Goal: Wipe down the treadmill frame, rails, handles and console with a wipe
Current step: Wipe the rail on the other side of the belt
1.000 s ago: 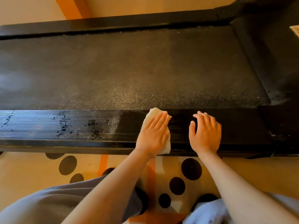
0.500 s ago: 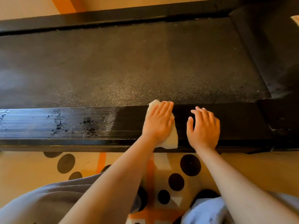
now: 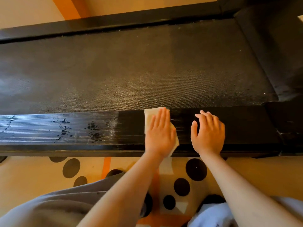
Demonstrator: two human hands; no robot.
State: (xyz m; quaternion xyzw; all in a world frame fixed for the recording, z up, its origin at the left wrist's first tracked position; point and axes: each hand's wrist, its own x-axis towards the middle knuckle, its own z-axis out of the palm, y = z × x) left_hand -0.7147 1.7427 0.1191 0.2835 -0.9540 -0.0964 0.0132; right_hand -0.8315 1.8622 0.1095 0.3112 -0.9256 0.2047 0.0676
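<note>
Ribbed, glossy black side rail (image 3: pixel 49 128) of the treadmill, beaded with droplets at left. My left hand (image 3: pixel 159 135), fingers straight and together, presses a pale folded wipe (image 3: pixel 149 117) flat on the rail. Just beside it, my right hand (image 3: pixel 208 133) rests palm-down on the rail, fingers relaxed, holding nothing. Beyond: the grainy belt (image 3: pixel 131 71).

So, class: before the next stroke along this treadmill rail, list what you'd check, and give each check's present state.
1. The wipe lies flat under the left hand on the near rail: ok.
2. The right hand is off the wipe and rests on the rail: ok.
3. Rail right of the wipe free for a stroke: not ok, the right hand lies there.
4. Rail left of the wipe dry: not ok, droplets show.
5. Underside of the wipe clean: cannot tell, hidden.
</note>
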